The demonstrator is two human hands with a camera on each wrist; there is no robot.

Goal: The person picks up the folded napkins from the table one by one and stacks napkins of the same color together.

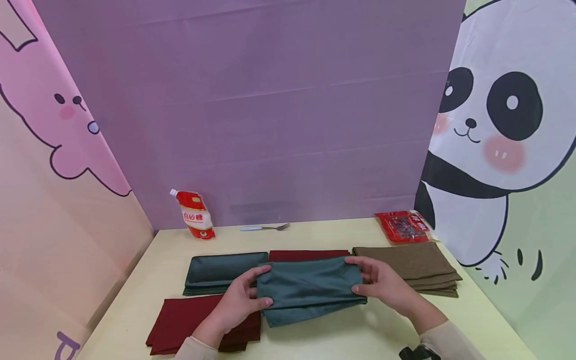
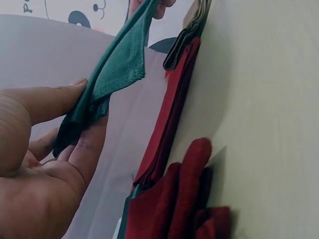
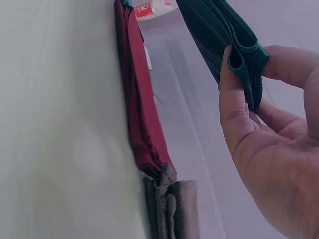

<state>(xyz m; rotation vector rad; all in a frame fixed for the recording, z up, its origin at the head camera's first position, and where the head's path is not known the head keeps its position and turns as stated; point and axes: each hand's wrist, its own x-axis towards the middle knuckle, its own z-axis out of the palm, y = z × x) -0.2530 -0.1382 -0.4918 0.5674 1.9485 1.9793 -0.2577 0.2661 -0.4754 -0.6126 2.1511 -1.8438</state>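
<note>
A folded teal cloth [image 1: 310,287] hangs in the air above the table, held at both ends. My left hand [image 1: 240,300] pinches its left end, with the thumb on the near side and fingers behind, as the left wrist view shows. At the other end my right hand [image 1: 387,285] grips the folded layers, whose looped edges show on the cloth [image 3: 239,50] in the right wrist view. Beneath and behind it, a dark red folded cloth [image 1: 308,255] is partly hidden. Another folded teal cloth [image 1: 227,270] lies behind my left hand.
Dark red folded cloths [image 1: 180,320] lie at the front left. Brown folded cloths [image 1: 405,262] are stacked at the right. Along the back are a red and white sugar pouch [image 1: 196,215], a fork [image 1: 265,228] and a red packet [image 1: 405,227]. A purple backdrop [image 1: 279,125] stands behind the table.
</note>
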